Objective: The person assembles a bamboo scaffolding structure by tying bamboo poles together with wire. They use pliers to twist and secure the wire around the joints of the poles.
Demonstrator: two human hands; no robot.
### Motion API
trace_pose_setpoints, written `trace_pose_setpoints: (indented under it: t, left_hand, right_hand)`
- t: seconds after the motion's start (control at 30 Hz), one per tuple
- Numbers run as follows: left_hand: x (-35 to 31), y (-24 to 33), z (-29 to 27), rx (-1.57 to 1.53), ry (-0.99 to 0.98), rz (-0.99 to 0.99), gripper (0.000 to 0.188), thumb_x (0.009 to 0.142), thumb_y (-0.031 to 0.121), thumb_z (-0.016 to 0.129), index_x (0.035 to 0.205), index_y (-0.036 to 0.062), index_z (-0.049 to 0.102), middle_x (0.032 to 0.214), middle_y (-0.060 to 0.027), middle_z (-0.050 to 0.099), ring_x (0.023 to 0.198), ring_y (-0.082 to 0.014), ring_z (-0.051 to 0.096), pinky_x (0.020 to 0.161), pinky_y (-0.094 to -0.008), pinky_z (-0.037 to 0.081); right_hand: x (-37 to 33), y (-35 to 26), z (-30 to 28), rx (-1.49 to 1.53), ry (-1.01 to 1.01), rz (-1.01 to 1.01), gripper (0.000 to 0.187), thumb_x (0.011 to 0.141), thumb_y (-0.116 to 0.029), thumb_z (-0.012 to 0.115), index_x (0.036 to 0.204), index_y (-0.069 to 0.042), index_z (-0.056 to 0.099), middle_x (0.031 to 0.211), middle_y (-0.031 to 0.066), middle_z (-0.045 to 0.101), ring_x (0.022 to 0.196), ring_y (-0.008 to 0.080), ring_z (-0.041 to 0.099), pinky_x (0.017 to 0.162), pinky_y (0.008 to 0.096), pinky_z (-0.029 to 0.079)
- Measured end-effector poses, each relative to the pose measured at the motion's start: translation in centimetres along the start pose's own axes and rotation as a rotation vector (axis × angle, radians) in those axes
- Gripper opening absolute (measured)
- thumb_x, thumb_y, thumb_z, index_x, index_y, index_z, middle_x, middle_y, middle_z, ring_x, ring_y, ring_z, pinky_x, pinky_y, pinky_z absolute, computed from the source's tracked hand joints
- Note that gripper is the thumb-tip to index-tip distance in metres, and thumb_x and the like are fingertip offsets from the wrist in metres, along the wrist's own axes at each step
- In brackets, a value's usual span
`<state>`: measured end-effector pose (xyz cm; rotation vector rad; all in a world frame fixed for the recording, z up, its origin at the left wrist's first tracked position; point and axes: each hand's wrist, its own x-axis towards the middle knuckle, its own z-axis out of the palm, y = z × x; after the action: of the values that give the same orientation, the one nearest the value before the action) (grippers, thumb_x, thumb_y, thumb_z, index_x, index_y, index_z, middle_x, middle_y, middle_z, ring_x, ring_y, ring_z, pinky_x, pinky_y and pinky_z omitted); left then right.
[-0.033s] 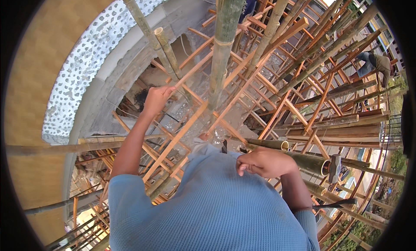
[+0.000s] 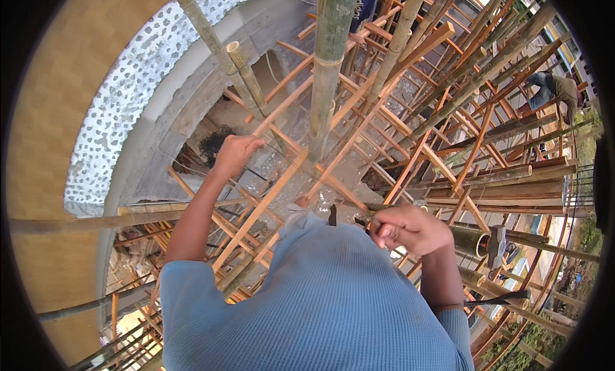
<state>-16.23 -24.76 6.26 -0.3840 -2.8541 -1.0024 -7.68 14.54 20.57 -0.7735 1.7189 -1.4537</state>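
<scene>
wooden batten (image 2: 285,106) slants through the upper-middle frame, its lower end beside the left hand (image 2: 238,154), whose fingers curl perhaps to steady it, though whether they grip cannot be told, while the right hand (image 2: 413,230), right of centre, curls closed, any contents hidden.

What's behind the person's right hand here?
Just right of the right hand, a thick bamboo pole shows, its cut end open. The hand covers whatever lies directly behind it, so that cannot be seen; nor can I tell whether the curled fingers enclose anything.
</scene>
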Motion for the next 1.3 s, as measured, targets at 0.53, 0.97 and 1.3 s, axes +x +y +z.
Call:
trace_pose_setpoints:
  t: [0.53,0.97,1.3]
  left_hand:
    - [-2.6,1.0,3.4,0.162,-0.640,-0.038,0.055,0.097,0.048,0.047,0.079,0.0021,0.072,0.066,-0.0204,0.061,0.063,-0.0365,0.060,0.064,-0.0440,0.048]
    - [-4.8,3.8,6.1,-0.329,-0.355,-0.227,0.035,0.094,0.031,0.062,0.078,0.0028,0.049,0.063,-0.0038,0.040,0.058,-0.0142,0.039,0.057,-0.0315,0.037]
    - [-4.7,4.1,4.4,-0.204,0.005,-0.342,0.029,0.095,0.026,0.061,0.090,-0.0028,0.059,0.081,-0.0074,0.053,0.071,-0.0216,0.051,0.067,-0.0345,0.042]
  right_hand:
    - [0.2,14.2,0.4,-1.006,0.651,0.291,0.039,0.097,-0.028,0.053,0.122,0.001,0.060,0.090,0.0164,0.066,0.094,0.0367,0.063,0.091,0.0472,0.047]
    - [-2.1,12.3,-2.2,0.219,0.692,0.078,0.029,0.102,-0.028,0.048,0.093,-0.002,0.060,0.060,-0.0031,0.045,0.053,0.0059,0.040,0.049,0.0232,0.032]
    - [-1.9,14.0,-8.2,0.297,1.122,-0.007,0.027,0.103,-0.024,0.047,0.095,-0.004,0.062,0.061,-0.0070,0.035,0.055,0.0032,0.032,0.049,0.0215,0.026]
